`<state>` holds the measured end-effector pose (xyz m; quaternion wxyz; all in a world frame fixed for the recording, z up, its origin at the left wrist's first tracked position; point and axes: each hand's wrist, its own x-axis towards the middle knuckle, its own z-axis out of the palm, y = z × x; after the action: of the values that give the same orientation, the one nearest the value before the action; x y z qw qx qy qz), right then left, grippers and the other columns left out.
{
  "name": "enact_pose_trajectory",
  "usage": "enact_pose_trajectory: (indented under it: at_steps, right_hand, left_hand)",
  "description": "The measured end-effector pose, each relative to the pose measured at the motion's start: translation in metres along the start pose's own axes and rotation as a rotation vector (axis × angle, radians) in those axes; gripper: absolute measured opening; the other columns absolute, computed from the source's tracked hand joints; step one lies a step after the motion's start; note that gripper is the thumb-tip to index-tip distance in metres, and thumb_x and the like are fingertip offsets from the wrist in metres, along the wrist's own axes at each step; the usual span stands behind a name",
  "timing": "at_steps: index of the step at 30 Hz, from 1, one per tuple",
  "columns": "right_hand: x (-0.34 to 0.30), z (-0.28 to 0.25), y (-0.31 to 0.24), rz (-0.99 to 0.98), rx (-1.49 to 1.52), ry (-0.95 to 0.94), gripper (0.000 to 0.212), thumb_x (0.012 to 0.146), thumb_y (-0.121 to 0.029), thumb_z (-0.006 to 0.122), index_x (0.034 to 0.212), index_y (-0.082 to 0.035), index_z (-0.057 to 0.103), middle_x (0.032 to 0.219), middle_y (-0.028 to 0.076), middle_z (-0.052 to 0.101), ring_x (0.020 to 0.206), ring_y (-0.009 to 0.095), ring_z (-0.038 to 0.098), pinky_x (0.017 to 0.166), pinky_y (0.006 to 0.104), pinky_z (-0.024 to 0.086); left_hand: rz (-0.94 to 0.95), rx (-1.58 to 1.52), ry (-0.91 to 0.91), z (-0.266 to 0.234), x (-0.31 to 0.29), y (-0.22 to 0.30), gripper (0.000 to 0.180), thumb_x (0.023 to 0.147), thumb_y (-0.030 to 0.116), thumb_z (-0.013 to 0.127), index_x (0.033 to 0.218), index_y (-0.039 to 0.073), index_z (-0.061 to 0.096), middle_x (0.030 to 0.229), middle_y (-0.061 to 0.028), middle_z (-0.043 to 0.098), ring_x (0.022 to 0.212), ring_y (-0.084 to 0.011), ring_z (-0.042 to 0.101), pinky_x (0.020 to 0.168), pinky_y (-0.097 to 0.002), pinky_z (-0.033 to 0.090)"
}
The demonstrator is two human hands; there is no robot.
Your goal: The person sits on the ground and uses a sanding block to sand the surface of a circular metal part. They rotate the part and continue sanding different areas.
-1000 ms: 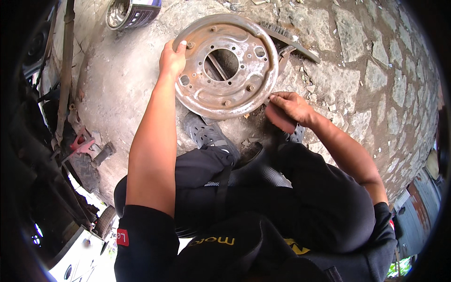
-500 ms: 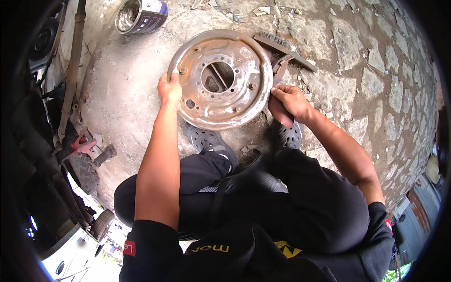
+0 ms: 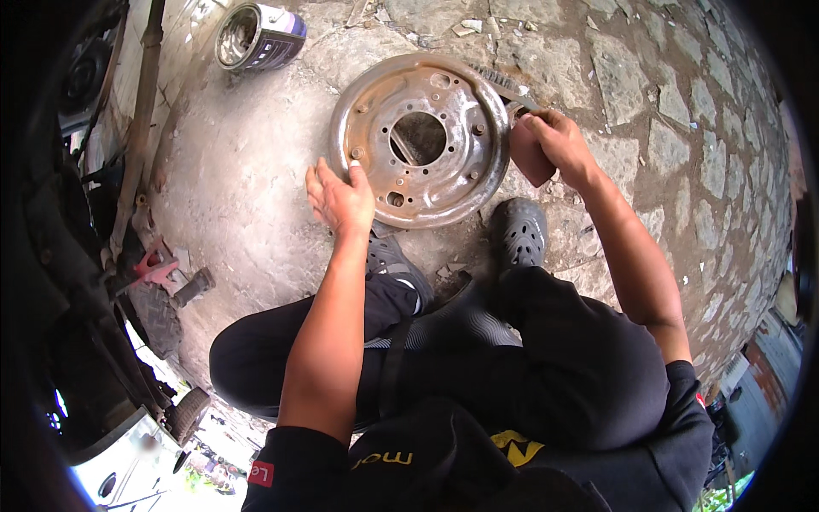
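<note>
A rusty round metal plate [image 3: 465, 183] with a raised rim, bolts and a large centre hole rests before me, above my shoes. My left hand [image 3: 341, 196] is at its lower left, thumb on the rim and the other fingers spread off to the side. Just right of the plate, my right hand [image 3: 559, 145] pinches a reddish-brown piece of sandpaper [image 3: 531, 152], which hangs down close to the rim. A wire brush [image 3: 495, 78] lies behind the plate's upper right edge, partly hidden by the plate and my hand.
A dark paint can [image 3: 277, 40] lies tipped on its side at the upper left. My grey clogs [image 3: 519, 232] stand just below the plate. A red metal part [image 3: 155, 266] and dark machinery are at the left. Uneven stone paving [image 3: 627, 77] spreads to the right.
The plate has shifted right and turned, its oval hole and bolts now placed differently. My left hand has loosened from a grip to spread fingers. My right hand has moved up and right with the sandpaper.
</note>
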<state>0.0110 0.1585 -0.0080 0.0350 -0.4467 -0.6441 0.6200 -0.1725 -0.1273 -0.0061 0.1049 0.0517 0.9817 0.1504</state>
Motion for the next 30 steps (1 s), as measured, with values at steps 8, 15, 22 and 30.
enact_pose_trajectory:
  at_steps: [8,15,22,30]
  right_hand:
    - [-0.022,-0.005,0.001,-0.427,-0.475,0.188,0.019,0.089,-0.007,0.064,0.107,0.0,0.061,0.116,0.02,0.068,0.092,0.032,0.069,0.082,0.0408,0.056]
    - [-0.038,0.032,0.051,-0.661,-1.065,-0.145,0.047,0.1,-0.02,0.046,0.146,-0.009,0.043,0.159,0.014,0.036,0.15,0.033,0.029,0.121,0.0508,0.028]
    - [-0.02,0.036,0.047,-0.59,-1.119,-0.171,0.075,0.103,-0.055,0.035,0.159,-0.006,0.023,0.166,0.017,0.017,0.154,0.036,0.015,0.125,0.0511,0.012]
    - [0.053,0.059,0.011,-0.668,-1.015,0.009,0.07,0.104,-0.052,0.036,0.156,-0.006,0.03,0.164,0.019,0.024,0.152,0.038,0.021,0.124,0.0512,0.017]
  left_hand:
    - [0.411,0.305,-0.543,0.026,-0.023,0.048,0.107,0.082,0.068,0.067,0.162,0.016,0.018,0.166,-0.0257,-0.013,0.152,-0.044,-0.017,0.119,-0.0643,-0.004]
    - [0.413,0.51,-0.774,0.018,-0.018,0.066,0.133,0.067,0.074,0.077,0.163,0.019,0.004,0.158,-0.0342,-0.027,0.144,-0.0557,-0.028,0.113,-0.0719,-0.008]
    - [0.417,0.518,-0.779,0.015,-0.018,0.065,0.129,0.068,0.076,0.075,0.163,0.02,0.008,0.159,-0.0344,-0.026,0.145,-0.0557,-0.026,0.113,-0.0724,-0.008]
    - [0.543,0.37,-0.394,0.035,-0.031,0.041,0.096,0.081,0.067,0.065,0.157,0.019,0.031,0.165,-0.0263,0.002,0.15,-0.0517,-0.005,0.116,-0.0686,0.0]
